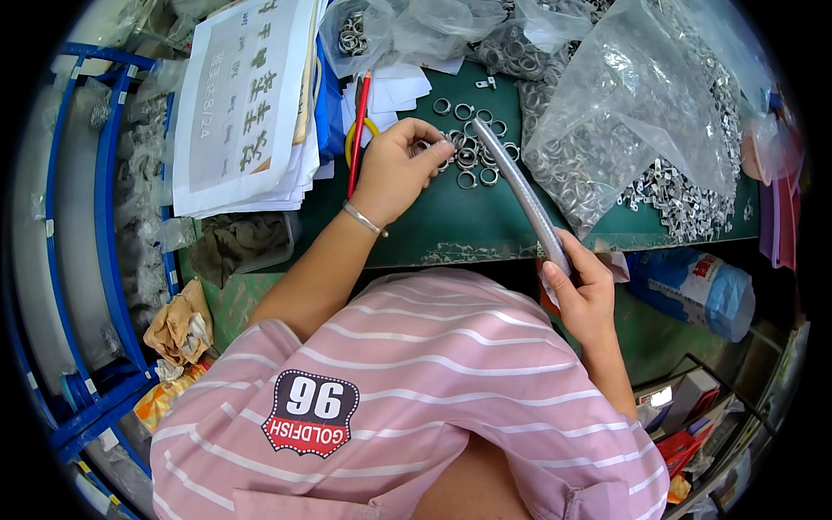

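My right hand (pixel 582 290) is closed round the lower end of a grey, translucent hose (pixel 524 192). The hose slants up and left, its far end over a loose group of small metal hose clamps (pixel 466 158) on the green table (pixel 407 230). At the left edge of that group, my left hand (pixel 397 166) pinches with thumb and forefinger. A metal hose clamp (pixel 419 147) shows between those fingers, partly hidden by them. My hands are apart, and the left is not touching the hose.
Clear bags of clamps (pixel 563 130) and a heap of small metal brackets (pixel 680 204) lie at right. A red pencil (pixel 360 130), a yellow-handled tool (pixel 350 143) and a stack of papers (pixel 243 113) are at left. Blue shelving (pixel 108 208) stands far left.
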Motion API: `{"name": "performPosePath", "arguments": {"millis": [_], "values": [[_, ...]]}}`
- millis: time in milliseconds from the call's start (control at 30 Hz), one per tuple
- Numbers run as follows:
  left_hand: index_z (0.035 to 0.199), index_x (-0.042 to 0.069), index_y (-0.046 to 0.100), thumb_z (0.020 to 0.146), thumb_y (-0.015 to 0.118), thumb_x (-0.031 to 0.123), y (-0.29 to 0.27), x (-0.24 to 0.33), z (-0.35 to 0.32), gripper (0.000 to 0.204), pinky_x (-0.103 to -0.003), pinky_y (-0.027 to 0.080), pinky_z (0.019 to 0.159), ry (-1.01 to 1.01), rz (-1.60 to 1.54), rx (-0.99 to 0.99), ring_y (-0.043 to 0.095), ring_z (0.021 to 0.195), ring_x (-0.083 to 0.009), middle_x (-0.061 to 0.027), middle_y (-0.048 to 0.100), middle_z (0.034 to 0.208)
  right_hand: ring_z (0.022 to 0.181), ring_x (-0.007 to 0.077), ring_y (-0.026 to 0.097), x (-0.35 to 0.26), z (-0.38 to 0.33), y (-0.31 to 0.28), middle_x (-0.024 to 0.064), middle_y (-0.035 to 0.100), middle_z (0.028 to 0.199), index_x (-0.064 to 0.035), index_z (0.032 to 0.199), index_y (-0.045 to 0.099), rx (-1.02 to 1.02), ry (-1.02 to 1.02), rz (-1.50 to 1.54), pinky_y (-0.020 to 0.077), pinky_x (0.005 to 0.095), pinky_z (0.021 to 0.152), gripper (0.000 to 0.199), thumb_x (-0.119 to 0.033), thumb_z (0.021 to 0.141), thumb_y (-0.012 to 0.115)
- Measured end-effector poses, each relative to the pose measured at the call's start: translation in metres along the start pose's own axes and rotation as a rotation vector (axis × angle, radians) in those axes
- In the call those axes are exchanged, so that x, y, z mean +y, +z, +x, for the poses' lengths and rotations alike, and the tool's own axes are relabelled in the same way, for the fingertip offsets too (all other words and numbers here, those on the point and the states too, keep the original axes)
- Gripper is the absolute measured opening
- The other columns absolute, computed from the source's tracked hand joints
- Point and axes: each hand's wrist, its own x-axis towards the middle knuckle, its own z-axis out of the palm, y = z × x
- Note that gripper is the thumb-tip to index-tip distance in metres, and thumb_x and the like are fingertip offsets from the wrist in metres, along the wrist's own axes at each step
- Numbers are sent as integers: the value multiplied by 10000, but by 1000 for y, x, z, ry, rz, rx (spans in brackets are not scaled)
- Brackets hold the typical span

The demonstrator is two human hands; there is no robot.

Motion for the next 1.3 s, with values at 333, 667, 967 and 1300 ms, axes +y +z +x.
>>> {"name": "performPosePath", "arguments": {"millis": [333,667,967,1300], "values": [[1153,-56,525,887,522,32,-5,7,-11,281,-244,521,648,-204,-834,-177,605,710,-135,-86,606,884,636,239,522,-14,3,2,137,535,759,16,1140,560,-23,-219,-253,429,294,588,387,-21,762,634],[1061,-63,582,709,672,-66,22,6,-35,363,-264,531,631,-75,-722,-284,610,735,-179,-104,574,945,619,266,546,-23,14,8,144,555,778,4,1145,563,-17,-397,-287,454,332,562,423,-7,732,653],[1113,-42,512,811,588,-10,18,-1,-29,313,-247,503,651,113,-570,-185,578,732,-130,-96,545,991,642,252,567,-23,11,7,139,572,794,-1,1130,568,-25,-307,-263,459,323,589,389,-29,750,648],[813,-14,664,728,733,180,9,8,16,223,-234,416,583,177,585,62,528,621,-103,-39,570,666,684,53,460,7,5,-1,7,561,775,23,1121,564,35,116,166,393,194,600,329,-116,832,634]]}}
